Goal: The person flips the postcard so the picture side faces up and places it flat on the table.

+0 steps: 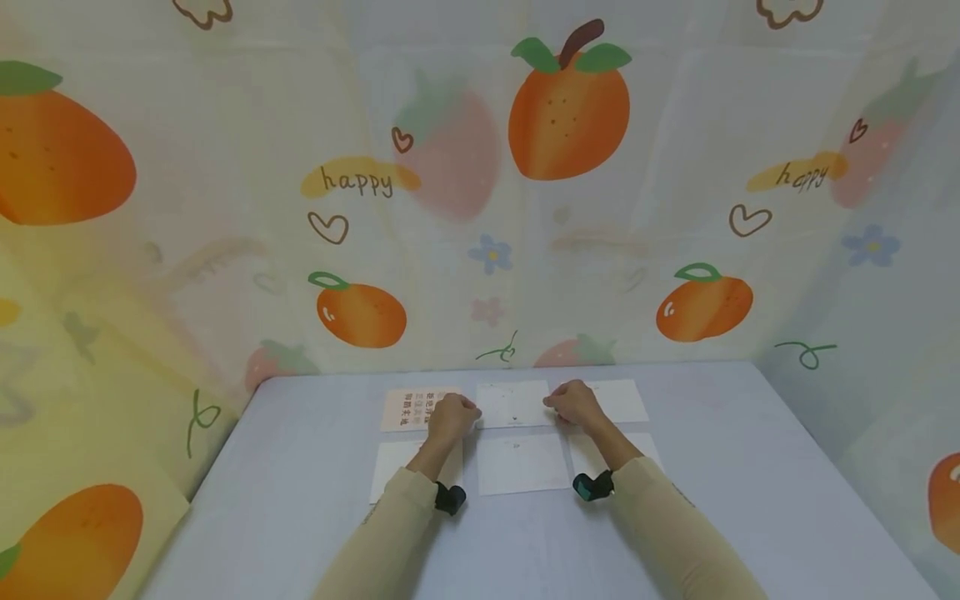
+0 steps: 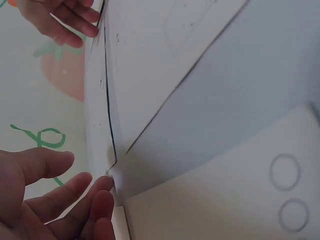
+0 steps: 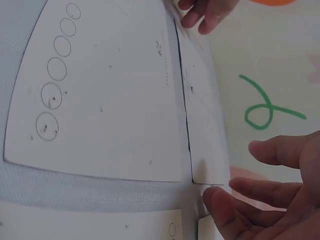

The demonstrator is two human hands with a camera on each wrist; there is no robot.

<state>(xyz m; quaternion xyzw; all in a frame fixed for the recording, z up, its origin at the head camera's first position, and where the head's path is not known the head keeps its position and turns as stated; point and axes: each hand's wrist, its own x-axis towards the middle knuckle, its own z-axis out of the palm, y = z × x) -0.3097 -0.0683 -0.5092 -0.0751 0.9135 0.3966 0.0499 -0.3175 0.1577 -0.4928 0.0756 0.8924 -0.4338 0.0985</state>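
Note:
My left hand (image 1: 452, 419) is at the left edge of a white card (image 1: 513, 400) in the middle of the back row. At that card's right edge is my right hand (image 1: 577, 404). Both wrist views show loosely bent fingers at the card's near corners, with each thumb apart from the fingers. The card lies flat. A cream card with printed characters (image 1: 405, 412) is partly covered by my left hand. Beyond my right hand lies another white card (image 1: 622, 402). The front middle card (image 1: 523, 467) bears faint marks.
A front left card (image 1: 388, 471) and a front right card (image 1: 643, 446) lie partly under my forearms. The right wrist view shows a row of circles on one card (image 3: 120, 100). A fruit-printed cloth (image 1: 480, 275) hangs behind the white table (image 1: 750, 483).

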